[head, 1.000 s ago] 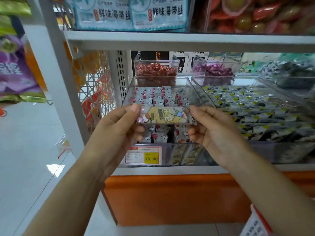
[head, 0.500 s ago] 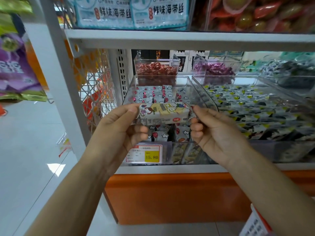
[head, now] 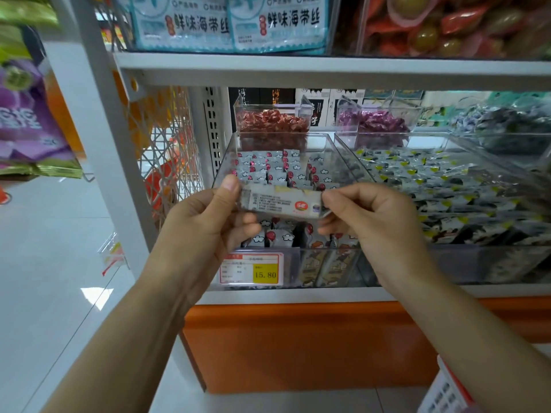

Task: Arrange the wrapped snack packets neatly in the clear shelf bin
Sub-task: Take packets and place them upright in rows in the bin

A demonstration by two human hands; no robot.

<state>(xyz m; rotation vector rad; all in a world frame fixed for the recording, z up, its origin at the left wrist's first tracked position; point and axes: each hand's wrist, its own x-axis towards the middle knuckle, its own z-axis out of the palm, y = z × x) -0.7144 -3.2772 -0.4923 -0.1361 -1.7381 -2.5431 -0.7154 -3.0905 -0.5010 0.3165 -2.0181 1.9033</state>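
A wrapped snack packet point(head: 280, 204) is held level over the clear shelf bin point(head: 343, 150), its printed grey back side facing me. My left hand point(head: 208, 222) pinches its left end and my right hand point(head: 369, 219) pinches its right end. Inside the bin lie several matching packets point(head: 268, 165) with red balloon and cloud print, in rows toward the back and more near the front under my hands. A price tag point(head: 252, 269) reading 15.80 is fixed to the bin's front wall.
To the right sits a second clear bin point(head: 507, 263) full of black, white and yellow packets. Behind are small bins of red candy point(head: 272, 126) and purple candy point(head: 375, 123). A shelf board point(head: 328, 71) runs overhead, and a white upright post point(head: 98, 120) stands on the left.
The packet has been rotated between my hands: its colourful cartoon front faced me earlier, and now the grey printed back shows. Both hands stay at about the same place over the bin.
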